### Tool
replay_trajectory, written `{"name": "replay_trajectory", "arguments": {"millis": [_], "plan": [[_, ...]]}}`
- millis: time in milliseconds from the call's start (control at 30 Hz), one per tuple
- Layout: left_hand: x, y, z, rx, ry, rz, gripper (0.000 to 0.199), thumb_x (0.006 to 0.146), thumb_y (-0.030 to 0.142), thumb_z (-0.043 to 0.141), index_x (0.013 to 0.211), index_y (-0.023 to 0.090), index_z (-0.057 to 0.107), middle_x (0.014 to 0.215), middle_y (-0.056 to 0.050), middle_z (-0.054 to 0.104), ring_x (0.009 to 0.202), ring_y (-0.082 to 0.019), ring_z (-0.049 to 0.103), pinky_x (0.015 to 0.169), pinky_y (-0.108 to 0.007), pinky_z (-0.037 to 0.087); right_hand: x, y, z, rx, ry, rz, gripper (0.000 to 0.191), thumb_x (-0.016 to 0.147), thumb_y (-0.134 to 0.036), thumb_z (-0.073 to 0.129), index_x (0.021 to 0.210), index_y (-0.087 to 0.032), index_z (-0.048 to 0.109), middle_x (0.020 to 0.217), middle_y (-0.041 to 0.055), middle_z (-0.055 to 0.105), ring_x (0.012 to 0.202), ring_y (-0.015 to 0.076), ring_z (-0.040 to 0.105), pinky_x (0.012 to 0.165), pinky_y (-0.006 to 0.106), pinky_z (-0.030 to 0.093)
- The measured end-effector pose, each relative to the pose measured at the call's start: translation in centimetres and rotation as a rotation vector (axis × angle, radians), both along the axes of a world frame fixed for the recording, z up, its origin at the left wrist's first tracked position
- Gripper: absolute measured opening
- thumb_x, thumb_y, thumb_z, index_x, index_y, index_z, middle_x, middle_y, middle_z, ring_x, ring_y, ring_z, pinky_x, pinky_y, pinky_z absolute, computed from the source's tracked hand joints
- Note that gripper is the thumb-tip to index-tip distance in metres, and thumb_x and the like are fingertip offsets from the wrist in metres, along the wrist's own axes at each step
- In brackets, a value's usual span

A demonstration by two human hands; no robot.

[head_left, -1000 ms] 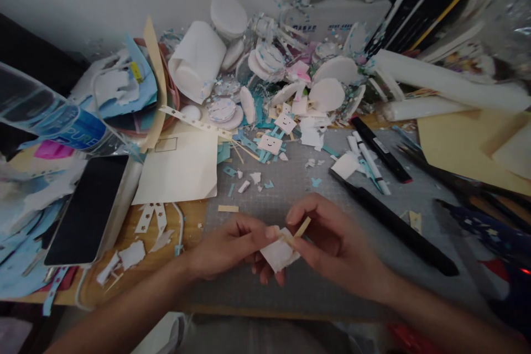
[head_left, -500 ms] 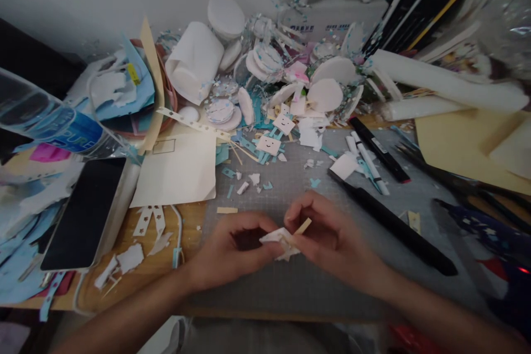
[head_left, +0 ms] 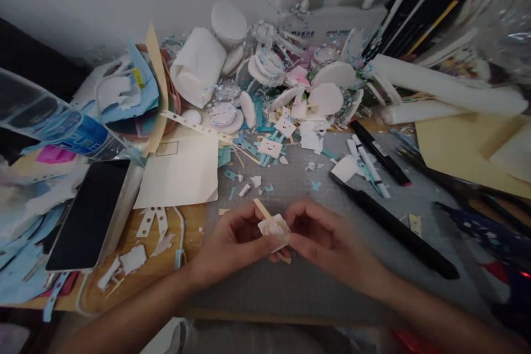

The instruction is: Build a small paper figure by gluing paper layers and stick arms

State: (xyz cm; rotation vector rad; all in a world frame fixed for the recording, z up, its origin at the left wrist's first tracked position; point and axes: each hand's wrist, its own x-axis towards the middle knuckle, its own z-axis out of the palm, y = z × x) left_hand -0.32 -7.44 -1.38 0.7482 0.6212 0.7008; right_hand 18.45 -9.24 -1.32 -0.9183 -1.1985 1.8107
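Between my hands, low over the grey cutting mat (head_left: 257,287), is a small white paper square (head_left: 274,228) with a narrow tan paper strip (head_left: 263,210) lying across its face. My left hand (head_left: 238,238) pinches the square between thumb and fingers from the left. From the right, my right hand (head_left: 319,232) is closed on the square's edge with thumb and fingertips. A tan strip end also pokes out below the square. Beyond my hands lie two small paper figures (head_left: 270,147) with smiling faces and blue limbs, among blue and white scraps.
A black pen-like tool (head_left: 394,227) lies right of my hands, near markers (head_left: 379,152). At left are a phone (head_left: 89,213), a cream card (head_left: 178,171) and a tilted water bottle (head_left: 78,133). White foam discs (head_left: 326,98) crowd the back; a dark-blue object (head_left: 489,232) sits far right.
The white square has turned in my fingers. Its tan strip now points up and left instead of up and right. The view has shifted slightly.
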Motion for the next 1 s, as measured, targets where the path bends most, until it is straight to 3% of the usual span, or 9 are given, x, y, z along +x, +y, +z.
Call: {"name": "replay_trajectory", "arguments": {"millis": [333,600,733,900,1000], "plan": [[-0.3,0.0,0.2,0.052,0.040,-0.064,0.022,0.085,0.030,0.074,0.100,0.016,0.068,0.090,-0.003,0.071,0.080,-0.013,0.069,0.075,-0.025,0.056,0.7,0.4,0.6,0.071,-0.121,-0.150,0.022,0.089,-0.041,0.065,0.086,-0.022,0.055,0.077,-0.0010,0.058,0.068,0.0118,0.056,0.063,0.023,0.050],[-1.1,0.0,-0.1,0.107,0.113,-0.001,0.029,0.087,0.043,0.067,0.100,0.017,0.063,0.087,-0.003,0.062,0.080,-0.015,0.058,0.074,-0.026,0.046,1.1,0.7,0.5,0.067,-0.159,-0.114,0.014,0.087,-0.035,0.065,0.087,-0.021,0.064,0.078,0.0006,0.060,0.068,0.0128,0.057,0.061,0.023,0.049],[-1.2,0.1,0.1,0.140,0.097,-0.008,0.026,0.088,0.039,0.067,0.101,0.017,0.064,0.090,-0.003,0.063,0.082,-0.016,0.059,0.075,-0.026,0.047,1.0,0.8,-0.1,-0.017,-0.043,-0.154,0.008,0.085,-0.029,0.069,0.086,-0.021,0.068,0.076,-0.0011,0.062,0.067,0.0102,0.055,0.060,0.020,0.047],[-1.2,0.2,0.6,0.200,0.106,0.027,0.030,0.094,0.041,0.056,0.096,0.014,0.068,0.088,-0.007,0.068,0.080,-0.018,0.063,0.073,-0.028,0.049,1.1,1.1,-0.1,-0.294,0.270,-0.218,0.012,0.079,-0.030,0.075,0.083,-0.020,0.070,0.070,-0.0025,0.057,0.059,0.0073,0.049,0.054,0.017,0.042],[-1.8,0.3,1.6,0.284,0.182,0.089,0.029,0.095,0.038,0.054,0.094,0.015,0.071,0.088,-0.008,0.069,0.078,-0.019,0.063,0.070,-0.029,0.048,1.3,1.5,0.5,-0.320,0.335,-0.252,0.018,0.076,-0.035,0.077,0.082,-0.021,0.066,0.065,-0.0045,0.049,0.054,0.0071,0.042,0.051,0.018,0.041]]}}
